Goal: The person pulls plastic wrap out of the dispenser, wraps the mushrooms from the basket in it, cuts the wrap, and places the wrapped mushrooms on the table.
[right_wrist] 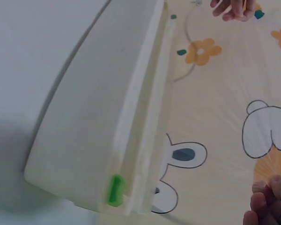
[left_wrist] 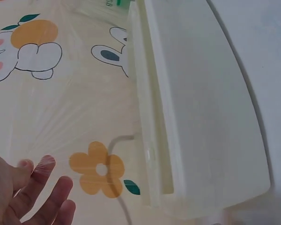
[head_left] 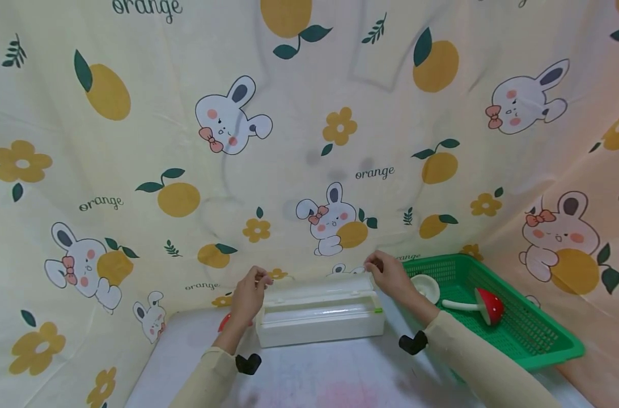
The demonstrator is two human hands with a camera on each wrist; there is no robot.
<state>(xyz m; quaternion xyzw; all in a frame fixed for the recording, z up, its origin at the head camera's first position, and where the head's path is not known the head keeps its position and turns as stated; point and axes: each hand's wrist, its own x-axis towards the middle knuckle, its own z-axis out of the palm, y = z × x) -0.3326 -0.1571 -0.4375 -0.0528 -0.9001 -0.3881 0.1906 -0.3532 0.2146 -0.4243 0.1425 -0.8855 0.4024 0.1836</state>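
Observation:
A white cling film dispenser (head_left: 325, 334) lies lengthwise on the table, with a roll showing through its opening and a green slider (right_wrist: 115, 190) at its right end. Clear film (left_wrist: 61, 126) stretches out from its far side. My left hand (head_left: 250, 292) pinches one corner of the film between thumb and index finger, with film drawn tight over the fingertip. At the other corner, my right hand (right_wrist: 271, 201) pinches the film the same way. Both hands are raised above and beyond the dispenser's two ends.
On the right stands a green plastic basket (head_left: 549, 340), holding a red mushroom-shaped item (head_left: 488, 306) with a white handle and a round white dish-like piece (head_left: 425, 289). A red object (head_left: 225, 323) is partly hidden behind the left wrist. Patterned cloth (head_left: 289, 158) hangs behind the table.

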